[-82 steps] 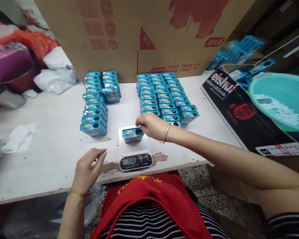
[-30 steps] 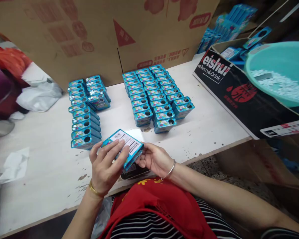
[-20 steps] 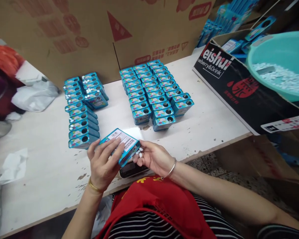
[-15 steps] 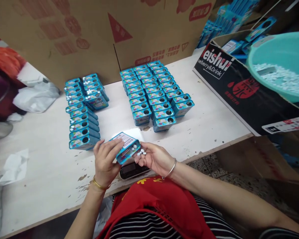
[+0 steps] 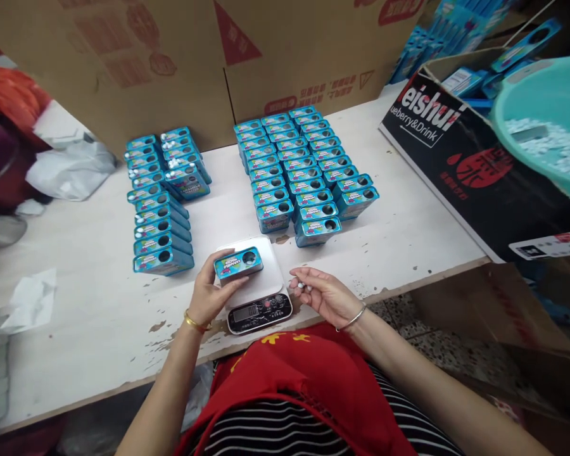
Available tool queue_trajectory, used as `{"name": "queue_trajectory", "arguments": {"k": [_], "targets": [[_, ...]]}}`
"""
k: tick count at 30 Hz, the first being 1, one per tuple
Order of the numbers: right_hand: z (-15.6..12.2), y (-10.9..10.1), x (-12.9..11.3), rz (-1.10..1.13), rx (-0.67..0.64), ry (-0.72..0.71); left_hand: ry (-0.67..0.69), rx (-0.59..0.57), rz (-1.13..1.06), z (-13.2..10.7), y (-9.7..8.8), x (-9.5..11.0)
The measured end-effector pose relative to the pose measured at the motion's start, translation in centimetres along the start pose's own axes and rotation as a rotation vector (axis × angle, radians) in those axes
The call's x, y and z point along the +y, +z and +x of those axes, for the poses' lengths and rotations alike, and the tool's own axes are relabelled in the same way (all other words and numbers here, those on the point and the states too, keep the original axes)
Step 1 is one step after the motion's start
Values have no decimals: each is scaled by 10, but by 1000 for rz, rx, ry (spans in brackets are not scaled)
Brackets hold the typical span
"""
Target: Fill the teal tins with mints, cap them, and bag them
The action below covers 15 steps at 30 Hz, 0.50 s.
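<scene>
Weighing step, apparently: left hand [image 5: 209,292] pinching tin [image 5: 232,264] over scale [image 5: 272,268], right hand [image 5: 331,299] curled round pellets [image 5: 301,285] nearby; next move likely calls for releasing tin gently.

I find one camera, worn on the person's head, facing forward and down. It is near to the work: red apron [image 5: 289,396] fills the bottom centre, digital scale [image 5: 261,313] sits just below the middle, cardboard carton [image 5: 185,69] closes the top.
</scene>
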State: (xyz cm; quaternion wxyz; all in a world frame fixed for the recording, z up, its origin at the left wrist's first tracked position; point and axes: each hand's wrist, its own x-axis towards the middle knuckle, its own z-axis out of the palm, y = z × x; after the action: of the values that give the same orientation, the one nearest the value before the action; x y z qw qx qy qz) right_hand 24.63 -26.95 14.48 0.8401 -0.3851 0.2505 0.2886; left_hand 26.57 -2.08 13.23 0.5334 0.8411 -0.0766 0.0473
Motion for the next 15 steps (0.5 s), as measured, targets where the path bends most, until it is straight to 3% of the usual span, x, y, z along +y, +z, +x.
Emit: {"name": "queue_trajectory", "arguments": {"k": [4, 9, 15], "targets": [[-1, -6, 3, -15, 22, 28, 39, 13, -97, -1, -16, 4], [-4, -12, 4, -71, 29, 42, 62, 178, -97, -3, -37, 11], [-8, -12, 5, -104, 28, 16, 49, 228, -117, -7, -46, 10]]}}
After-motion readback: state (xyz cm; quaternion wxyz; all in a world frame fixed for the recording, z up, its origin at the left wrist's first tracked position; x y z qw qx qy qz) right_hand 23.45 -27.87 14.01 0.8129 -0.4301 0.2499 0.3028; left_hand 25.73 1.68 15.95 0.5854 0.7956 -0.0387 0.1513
